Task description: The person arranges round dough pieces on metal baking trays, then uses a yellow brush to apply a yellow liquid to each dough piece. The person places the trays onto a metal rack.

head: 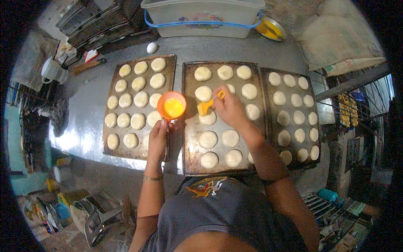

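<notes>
My left hand (159, 138) grips an orange plastic cup (172, 105) that holds a yellow liquid like beaten egg. In my right hand (229, 108) is a yellow pastry brush (206, 106), its bristles touching or just above a round dough bun (207, 118). That bun sits on the middle metal baking tray (192, 157) among several others, some of which look glossy. The cup hangs over the gap between this tray and the left baking tray (126, 153), whose buns have a shiny yellowish coat. My right hand and forearm hide some of the middle tray's buns.
A third tray of buns (292, 108) lies at the right. Behind the trays are a white egg (151, 48), a clear plastic bin (201, 19) with a blue rim and a round yellow-lined pan (271, 29). A hand broom (85, 67) and a white mug (50, 70) are at the left.
</notes>
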The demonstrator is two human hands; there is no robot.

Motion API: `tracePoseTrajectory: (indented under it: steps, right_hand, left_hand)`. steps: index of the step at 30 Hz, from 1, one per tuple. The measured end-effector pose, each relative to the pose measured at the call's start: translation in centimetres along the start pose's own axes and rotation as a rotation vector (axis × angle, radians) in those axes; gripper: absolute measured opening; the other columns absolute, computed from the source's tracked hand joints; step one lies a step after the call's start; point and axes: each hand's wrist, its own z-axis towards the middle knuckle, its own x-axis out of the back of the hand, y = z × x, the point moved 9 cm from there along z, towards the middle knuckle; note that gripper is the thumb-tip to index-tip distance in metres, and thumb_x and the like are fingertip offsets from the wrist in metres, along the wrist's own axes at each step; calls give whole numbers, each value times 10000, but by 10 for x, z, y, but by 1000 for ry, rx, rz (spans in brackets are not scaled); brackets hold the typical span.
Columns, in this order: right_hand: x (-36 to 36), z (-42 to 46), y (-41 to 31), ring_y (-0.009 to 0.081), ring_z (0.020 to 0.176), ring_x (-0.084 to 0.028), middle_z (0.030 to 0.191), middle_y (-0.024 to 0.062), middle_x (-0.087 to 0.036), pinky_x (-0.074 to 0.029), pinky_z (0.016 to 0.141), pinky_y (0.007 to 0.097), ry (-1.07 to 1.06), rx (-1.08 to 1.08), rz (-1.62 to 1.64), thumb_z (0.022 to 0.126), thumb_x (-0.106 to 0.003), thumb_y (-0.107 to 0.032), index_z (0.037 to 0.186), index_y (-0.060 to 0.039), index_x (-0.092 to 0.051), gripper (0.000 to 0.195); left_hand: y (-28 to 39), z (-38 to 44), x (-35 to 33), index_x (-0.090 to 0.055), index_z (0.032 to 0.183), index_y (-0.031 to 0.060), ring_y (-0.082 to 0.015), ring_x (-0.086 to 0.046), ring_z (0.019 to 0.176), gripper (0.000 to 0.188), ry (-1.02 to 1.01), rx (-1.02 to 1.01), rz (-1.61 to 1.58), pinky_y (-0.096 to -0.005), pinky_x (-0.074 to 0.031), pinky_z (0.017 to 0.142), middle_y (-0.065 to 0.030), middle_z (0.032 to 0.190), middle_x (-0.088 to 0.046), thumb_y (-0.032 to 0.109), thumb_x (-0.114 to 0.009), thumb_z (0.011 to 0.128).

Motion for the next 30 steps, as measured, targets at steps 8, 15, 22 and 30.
tracePoseTrajectory:
  steps: [8,15,22,30]
  right_hand:
    - [38,-26,-2,209,667,-598,773,163,-576,-461,594,297,174,-38,233,851,-474,-89,953,-39,-484,114]
    - [-2,-38,-79,268,840,-568,902,112,-584,-460,739,328,-138,545,-103,796,-510,-44,897,-48,-557,111]
    - [31,-43,-50,277,739,-573,858,131,-603,-466,649,366,42,463,120,834,-465,-76,924,-59,-536,116]
    - [-10,-61,100,149,647,-526,762,92,-566,-406,540,231,121,-725,1500,852,-482,-174,959,-18,-497,189]
  left_hand:
    - [-12,0,-11,-539,831,56,-105,-520,772,284,-81,14,37,-221,-399,725,-9,797,-552,306,-440,922]
    - [-16,-8,-43,-543,857,38,-111,-537,791,292,-177,-49,153,-243,-428,747,-13,811,-547,304,-440,921]
    - [-30,-7,-71,-537,850,38,-93,-519,765,287,-217,27,80,-227,-419,727,3,795,-530,301,-445,920]
    - [-28,-4,-95,-532,833,42,-89,-510,746,293,-277,-20,64,-219,-415,703,-4,791,-537,308,-445,920]
